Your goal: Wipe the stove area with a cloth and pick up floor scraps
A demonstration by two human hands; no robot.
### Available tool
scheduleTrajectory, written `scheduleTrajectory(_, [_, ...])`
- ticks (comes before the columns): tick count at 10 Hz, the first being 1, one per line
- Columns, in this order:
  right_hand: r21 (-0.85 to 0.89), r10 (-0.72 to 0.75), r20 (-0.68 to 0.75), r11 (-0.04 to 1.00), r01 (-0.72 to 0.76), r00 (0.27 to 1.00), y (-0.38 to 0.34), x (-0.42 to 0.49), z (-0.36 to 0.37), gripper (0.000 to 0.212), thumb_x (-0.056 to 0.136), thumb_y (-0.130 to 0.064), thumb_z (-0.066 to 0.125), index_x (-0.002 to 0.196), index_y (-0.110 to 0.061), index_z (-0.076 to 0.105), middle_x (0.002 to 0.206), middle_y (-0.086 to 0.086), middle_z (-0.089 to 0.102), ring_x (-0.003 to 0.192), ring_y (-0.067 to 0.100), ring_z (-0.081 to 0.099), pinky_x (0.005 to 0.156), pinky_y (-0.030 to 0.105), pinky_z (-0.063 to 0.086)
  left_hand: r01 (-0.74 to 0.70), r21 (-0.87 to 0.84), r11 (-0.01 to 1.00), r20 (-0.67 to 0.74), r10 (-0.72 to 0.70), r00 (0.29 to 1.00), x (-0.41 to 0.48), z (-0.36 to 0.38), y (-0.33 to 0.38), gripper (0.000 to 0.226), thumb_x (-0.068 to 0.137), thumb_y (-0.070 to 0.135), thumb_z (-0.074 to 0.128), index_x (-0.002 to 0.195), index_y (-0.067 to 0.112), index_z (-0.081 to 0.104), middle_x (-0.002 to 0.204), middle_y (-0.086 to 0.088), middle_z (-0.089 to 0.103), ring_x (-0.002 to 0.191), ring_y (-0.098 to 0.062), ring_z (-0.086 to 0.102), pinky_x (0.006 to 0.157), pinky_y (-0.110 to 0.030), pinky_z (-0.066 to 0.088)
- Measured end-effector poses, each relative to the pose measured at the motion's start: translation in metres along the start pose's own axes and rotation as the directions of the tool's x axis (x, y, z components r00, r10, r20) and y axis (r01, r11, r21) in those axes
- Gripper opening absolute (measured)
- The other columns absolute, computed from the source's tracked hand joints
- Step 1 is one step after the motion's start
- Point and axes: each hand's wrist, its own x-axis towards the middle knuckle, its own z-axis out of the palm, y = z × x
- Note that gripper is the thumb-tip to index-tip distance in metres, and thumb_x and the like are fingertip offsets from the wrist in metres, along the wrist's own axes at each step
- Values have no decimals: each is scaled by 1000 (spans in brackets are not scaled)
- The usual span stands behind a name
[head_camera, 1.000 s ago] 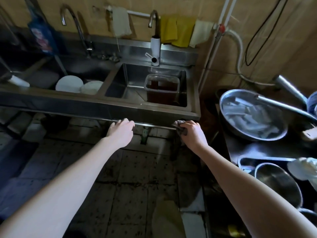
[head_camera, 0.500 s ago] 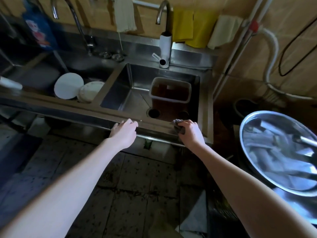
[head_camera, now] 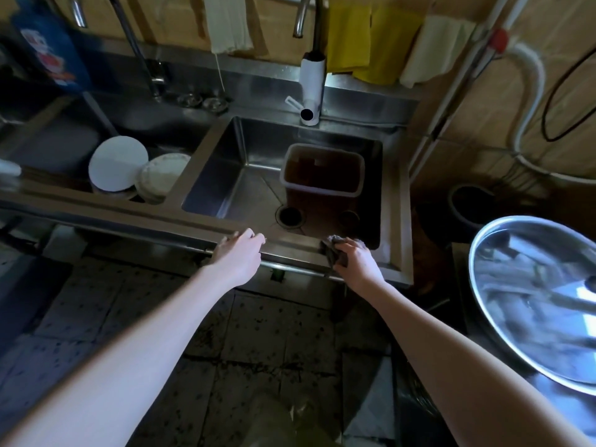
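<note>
Grey, soft and probably light, the cloth [head_camera: 335,251] lies bunched on the sink [head_camera: 225,175] front rim, best held mid-wad, where the right hand [head_camera: 356,262] fingers grip it; the left hand [head_camera: 240,256] fingers rest loose on that rim.

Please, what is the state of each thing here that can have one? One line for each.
left hand: rests on the front rim of the sink, holds nothing
right hand: grips the cloth
cloth: bunched, on the rim
tap: no water seen running
drain: looks unplugged
tub: upright in the sink, holds brown liquid
plates: leaning on edge
yellow cloths: hanging
</note>
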Motion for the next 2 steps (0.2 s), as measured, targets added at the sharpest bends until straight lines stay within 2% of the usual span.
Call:
scheduleTrajectory(1, [-3, 13, 14, 1000, -13, 1000, -7, -5, -9, 64, 80, -14, 69, 139, -21, 43, 149, 9, 36, 135, 33, 35, 110, 47, 33, -11, -8, 1000, 17, 11, 1000, -1, -11, -3, 31, 97, 19, 40, 127, 20, 49, 131, -2, 49, 114, -24, 49, 97, -40, 37])
scheduleTrajectory(2, [22, 52, -54, 998, -51, 997, -15, -7, -22, 61, 81, -15, 68, 137, -23, 45, 153, 8, 30, 135, 32, 37, 107, 48, 37, -32, -2, 999, -11, 32, 999, 5, -25, -4, 31, 97, 17, 39, 126, 20, 49, 131, -3, 49, 113, -25, 50, 98, -41, 36])
